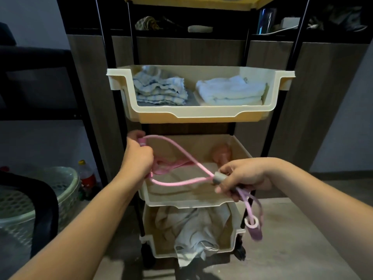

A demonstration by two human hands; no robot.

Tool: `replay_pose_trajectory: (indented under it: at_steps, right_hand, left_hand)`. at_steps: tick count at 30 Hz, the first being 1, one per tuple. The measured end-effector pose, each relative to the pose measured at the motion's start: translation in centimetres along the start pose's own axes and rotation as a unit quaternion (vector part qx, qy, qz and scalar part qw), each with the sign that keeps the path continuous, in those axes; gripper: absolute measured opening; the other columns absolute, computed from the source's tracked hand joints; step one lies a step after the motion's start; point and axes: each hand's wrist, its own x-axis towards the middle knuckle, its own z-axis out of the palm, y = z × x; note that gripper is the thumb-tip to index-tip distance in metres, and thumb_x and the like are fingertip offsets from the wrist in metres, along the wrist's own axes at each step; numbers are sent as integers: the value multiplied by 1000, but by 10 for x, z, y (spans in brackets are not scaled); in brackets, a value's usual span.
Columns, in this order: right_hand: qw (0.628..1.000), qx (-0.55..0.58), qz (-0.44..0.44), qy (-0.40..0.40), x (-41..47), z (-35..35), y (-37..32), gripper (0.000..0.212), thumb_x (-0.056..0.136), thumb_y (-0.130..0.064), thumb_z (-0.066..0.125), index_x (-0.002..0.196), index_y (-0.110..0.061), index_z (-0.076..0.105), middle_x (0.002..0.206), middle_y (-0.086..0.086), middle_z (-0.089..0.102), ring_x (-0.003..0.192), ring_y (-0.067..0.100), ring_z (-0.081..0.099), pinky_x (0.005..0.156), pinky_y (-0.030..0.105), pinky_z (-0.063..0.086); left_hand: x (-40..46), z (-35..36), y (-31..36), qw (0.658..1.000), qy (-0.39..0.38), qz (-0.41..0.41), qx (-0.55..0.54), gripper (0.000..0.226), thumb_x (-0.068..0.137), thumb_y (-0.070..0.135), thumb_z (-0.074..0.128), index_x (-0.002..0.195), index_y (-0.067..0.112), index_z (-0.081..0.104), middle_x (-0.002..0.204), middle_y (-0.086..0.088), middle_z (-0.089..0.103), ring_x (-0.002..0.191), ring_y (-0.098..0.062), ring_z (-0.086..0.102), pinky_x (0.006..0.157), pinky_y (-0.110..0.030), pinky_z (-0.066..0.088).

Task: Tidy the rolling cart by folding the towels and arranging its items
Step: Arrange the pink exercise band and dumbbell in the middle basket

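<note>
Three cream trays stacked on rolling cart (129,57), folded towels (230,92) in upper tray, pink cord (177,150) stretched before middle tray, left hand (137,158) and right hand (246,176) fingers closed around its ends.

A tall rolling cart of cream plastic trays on black metal posts (283,126) stands on a grey floor (282,239). Its upper cream tray (201,115) carries two folded stacks side by side: a blue-and-white checked cloth stack (160,87) on the left and a plain white towel stack (230,91) on the right. The middle tray (181,202) holds a flat beige cloth (181,188). The lowest tray (232,235) holds a crumpled pale towel (191,233) that spills over its front edge.
</note>
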Motion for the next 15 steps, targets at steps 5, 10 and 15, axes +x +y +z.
replay_pose_trajectory:
  at_steps: [5, 10, 15]
  right_hand:
    - [986, 63, -36, 148, 4, -7, 6, 29, 85, -11, 66, 111, -1, 57, 85, 13, 57, 69, 22, 54, 67, 33, 47]
    - [980, 22, -99, 173, 0, 2, -20, 17, 80, -20, 59, 91, -12, 50, 80, 12, 48, 73, 27, 44, 66, 38, 38]
    - [979, -4, -113, 167, -5, 1, -35, 17, 83, -23, 57, 87, -11, 45, 77, 11, 44, 67, 26, 42, 56, 33, 38]
  left_hand:
    - [-19, -5, 9, 885, -153, 48, 437, 19, 85, 10, 52, 103, 11, 53, 86, -7, 60, 73, -21, 61, 61, -34, 51]
    - [-35, 24, -1, 839, -260, 98, 467, 59, 76, 48, 69, 118, 22, 36, 107, -1, 47, 97, -18, 46, 77, -31, 42]
    - [-33, 50, -28, 941, -80, 95, 314, 78, 75, 49, 72, 128, 9, 31, 128, -13, 47, 122, -32, 46, 97, -42, 44]
